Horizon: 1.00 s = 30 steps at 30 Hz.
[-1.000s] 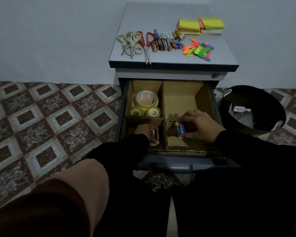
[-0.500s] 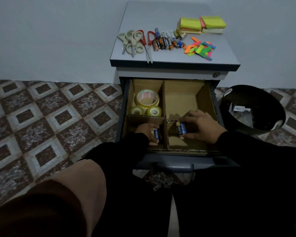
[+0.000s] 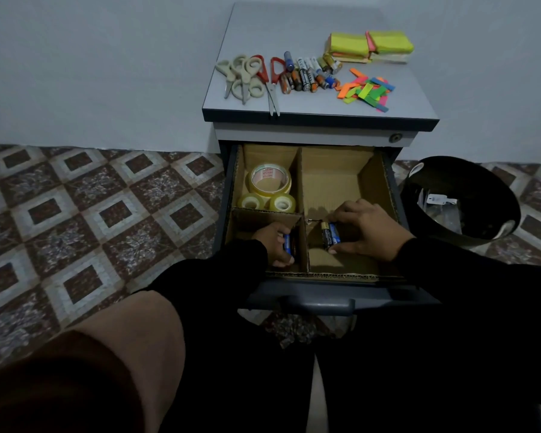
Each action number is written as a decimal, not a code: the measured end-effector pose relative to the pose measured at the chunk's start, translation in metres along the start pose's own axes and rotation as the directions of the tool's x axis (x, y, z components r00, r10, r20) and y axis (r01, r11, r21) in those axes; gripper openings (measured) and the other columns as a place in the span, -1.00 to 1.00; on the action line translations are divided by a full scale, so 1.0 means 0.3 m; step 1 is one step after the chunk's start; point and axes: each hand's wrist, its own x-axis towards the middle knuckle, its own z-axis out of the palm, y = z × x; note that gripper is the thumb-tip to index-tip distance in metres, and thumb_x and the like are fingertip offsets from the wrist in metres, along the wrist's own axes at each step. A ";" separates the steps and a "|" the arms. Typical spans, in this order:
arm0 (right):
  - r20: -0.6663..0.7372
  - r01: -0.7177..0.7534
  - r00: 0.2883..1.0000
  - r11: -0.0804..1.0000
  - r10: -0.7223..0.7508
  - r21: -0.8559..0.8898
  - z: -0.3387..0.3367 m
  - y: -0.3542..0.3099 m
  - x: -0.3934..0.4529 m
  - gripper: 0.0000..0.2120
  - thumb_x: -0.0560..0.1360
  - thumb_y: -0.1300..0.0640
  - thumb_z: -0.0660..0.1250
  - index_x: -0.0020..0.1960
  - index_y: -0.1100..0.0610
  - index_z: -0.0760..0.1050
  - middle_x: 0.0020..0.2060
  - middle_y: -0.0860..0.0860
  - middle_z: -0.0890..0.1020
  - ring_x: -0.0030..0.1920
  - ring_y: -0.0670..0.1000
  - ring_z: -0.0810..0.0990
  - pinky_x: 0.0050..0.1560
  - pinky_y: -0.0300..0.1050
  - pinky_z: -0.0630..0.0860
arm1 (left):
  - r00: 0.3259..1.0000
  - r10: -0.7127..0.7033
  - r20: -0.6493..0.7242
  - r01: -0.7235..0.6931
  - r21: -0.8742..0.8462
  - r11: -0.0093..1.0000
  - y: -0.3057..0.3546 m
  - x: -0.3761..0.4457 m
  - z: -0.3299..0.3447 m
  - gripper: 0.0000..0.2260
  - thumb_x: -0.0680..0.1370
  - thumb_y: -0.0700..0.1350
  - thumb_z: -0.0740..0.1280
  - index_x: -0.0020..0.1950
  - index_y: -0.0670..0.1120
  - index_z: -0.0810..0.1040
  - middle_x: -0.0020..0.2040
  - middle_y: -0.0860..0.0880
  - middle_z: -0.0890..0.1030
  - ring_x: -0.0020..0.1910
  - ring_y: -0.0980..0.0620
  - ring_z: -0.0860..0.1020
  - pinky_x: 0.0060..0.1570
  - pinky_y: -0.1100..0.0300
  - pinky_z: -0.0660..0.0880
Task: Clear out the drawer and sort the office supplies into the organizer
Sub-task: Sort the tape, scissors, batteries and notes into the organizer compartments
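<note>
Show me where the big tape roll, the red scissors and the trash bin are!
big tape roll [image 3: 270, 179]: head view, on its cardboard core.
red scissors [image 3: 270, 75]: head view, between its red handles.
trash bin [image 3: 494, 182]: head view, on its dark inner wall.

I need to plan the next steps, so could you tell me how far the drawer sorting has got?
Done: three tape rolls sit in the organizer's rear left compartment. In hand: the left hand holds batteries in the front left compartment, and the right hand holds batteries in the right one. Left: scissors, loose batteries, sticky notes and coloured tabs on the cabinet top.
</note>
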 end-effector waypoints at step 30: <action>0.012 0.012 1.000 1.000 -0.012 -0.022 -0.017 -0.031 0.028 -0.40 0.41 -0.17 0.36 0.38 0.00 0.34 0.24 -0.01 0.42 0.24 0.01 0.34 0.18 -0.12 0.24 | 0.997 -0.020 0.068 0.022 -0.018 1.000 0.000 0.007 -0.006 -0.41 0.45 -0.43 0.34 0.42 -0.18 0.24 0.38 -0.20 0.31 0.31 -0.18 0.39 0.11 -0.04 0.46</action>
